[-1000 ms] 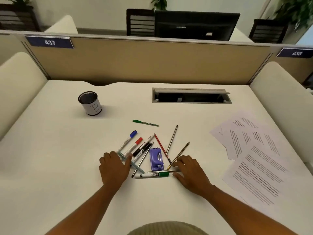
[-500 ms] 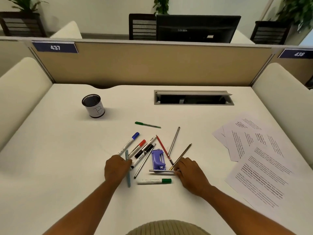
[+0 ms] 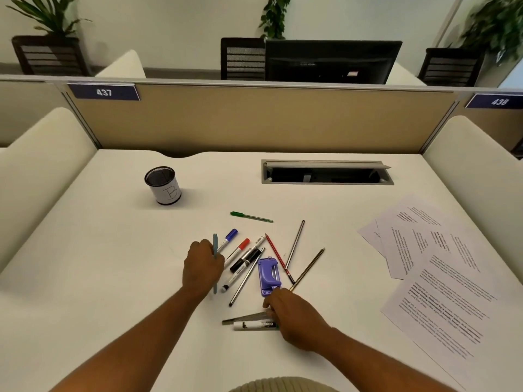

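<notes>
Teal pen (image 3: 215, 242): sitting in the left hand (image 3: 202, 268), beside the scattered markers (image 3: 244, 260).
Left hand: curling round the pen's middle.
Right hand (image 3: 294, 315): pinching the grey pencil (image 3: 246, 317) by its end, just above the white marker (image 3: 254, 324).
Risk: end-held pencil tipping, sending the marker rolling.

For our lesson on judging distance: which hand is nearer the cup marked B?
Left. The left hand, gripping a teal pen, is toward the person from the cup; the right hand is farther right and closer to the person.

One mesh cup (image 3: 163, 185), one purple punch (image 3: 268, 275), one green pen (image 3: 251, 217), one teal pen (image 3: 215, 247), three printed sheets (image 3: 441, 304).
</notes>
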Tool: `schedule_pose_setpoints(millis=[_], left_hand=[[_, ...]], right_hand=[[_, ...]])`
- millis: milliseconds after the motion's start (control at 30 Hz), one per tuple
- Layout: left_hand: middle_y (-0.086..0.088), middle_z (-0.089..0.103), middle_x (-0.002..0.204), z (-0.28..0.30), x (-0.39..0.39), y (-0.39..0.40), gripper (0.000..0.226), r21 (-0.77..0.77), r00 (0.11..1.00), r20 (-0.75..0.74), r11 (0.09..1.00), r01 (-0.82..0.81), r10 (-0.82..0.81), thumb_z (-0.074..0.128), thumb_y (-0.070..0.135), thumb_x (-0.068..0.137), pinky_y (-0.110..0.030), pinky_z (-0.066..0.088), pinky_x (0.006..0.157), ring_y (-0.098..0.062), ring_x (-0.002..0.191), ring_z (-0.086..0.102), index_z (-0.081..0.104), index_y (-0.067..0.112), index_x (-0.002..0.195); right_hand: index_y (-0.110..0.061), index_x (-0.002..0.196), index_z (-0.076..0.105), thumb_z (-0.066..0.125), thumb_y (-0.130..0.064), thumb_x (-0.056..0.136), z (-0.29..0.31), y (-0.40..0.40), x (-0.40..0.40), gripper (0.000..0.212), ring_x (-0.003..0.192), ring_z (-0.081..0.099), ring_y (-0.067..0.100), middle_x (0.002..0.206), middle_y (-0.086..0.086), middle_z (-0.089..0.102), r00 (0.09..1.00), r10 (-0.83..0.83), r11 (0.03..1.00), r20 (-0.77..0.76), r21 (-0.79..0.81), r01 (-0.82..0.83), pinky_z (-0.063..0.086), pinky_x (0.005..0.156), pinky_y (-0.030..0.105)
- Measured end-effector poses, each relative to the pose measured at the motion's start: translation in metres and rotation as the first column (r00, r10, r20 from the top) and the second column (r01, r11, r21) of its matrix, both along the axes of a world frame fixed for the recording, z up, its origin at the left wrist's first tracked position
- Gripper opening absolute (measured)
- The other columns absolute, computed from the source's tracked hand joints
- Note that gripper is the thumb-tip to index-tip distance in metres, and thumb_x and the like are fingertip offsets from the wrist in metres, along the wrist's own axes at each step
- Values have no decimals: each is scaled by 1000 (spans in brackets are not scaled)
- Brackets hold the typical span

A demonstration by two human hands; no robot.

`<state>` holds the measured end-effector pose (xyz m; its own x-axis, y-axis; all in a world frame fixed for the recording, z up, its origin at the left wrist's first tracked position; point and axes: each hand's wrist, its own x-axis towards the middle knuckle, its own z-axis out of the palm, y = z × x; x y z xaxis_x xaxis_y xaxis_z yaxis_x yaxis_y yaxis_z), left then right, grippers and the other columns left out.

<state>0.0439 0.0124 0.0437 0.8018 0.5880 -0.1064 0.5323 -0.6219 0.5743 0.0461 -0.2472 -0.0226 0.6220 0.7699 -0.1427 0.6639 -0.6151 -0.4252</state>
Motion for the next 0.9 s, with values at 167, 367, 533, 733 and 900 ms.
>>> schedule_pose_setpoints(millis=[167, 367, 533, 733, 900], left_hand=[[-12, 51, 115, -10, 7, 5, 20, 117, 990, -120, 989, 92, -78, 52, 22, 99, -36, 50, 71, -25, 80, 60, 59, 8, 111], [-8, 49, 124, -28, 6, 3, 29, 227, 976, -169, 958, 176, -140, 54, 30, 97, -40, 53, 82, -27, 110, 50, 58, 17, 122], [-7, 45, 135, -36, 8, 3, 76, 261, 959, -234, 939, 222, -162, 52, 70, 85, -41, 47, 91, -25, 121, 46, 37, 22, 142], [-4, 42, 136, -33, 14, 3, 139, 292, 911, -380, 914, 281, -159, 35, 106, 41, -44, 41, 95, -25, 123, 41, 23, 19, 149], [-3, 43, 123, -34, 12, 5, 135, 332, 886, -438, 888, 317, -152, 38, 106, 29, -37, 38, 87, -23, 108, 43, 39, 20, 133]], right_hand=[[-34, 138, 42, 41, -66, 94, -2, 1, -3, 54, 120, 49, 12, 137, -8, 50, 999, 37, 999, 19, 19, -38, 43, 97, 27], [-33, 128, 50, 43, -69, 93, -5, 2, -7, 51, 112, 52, 14, 125, -7, 55, 967, 178, 984, 180, -35, -174, 48, 88, 31], [-31, 120, 57, 50, -61, 92, -3, 5, -4, 41, 106, 54, 14, 118, -7, 58, 985, 129, 991, 115, -36, -125, 45, 83, 28], [-32, 114, 53, 51, -63, 89, -8, 11, 4, 39, 103, 51, 13, 117, -6, 56, 995, 72, 995, 75, -77, -66, 38, 80, 25], [-32, 111, 53, 46, -61, 90, -13, 13, 3, 37, 97, 52, 13, 111, -5, 58, 995, 60, 990, 79, -129, -49, 38, 77, 24]])
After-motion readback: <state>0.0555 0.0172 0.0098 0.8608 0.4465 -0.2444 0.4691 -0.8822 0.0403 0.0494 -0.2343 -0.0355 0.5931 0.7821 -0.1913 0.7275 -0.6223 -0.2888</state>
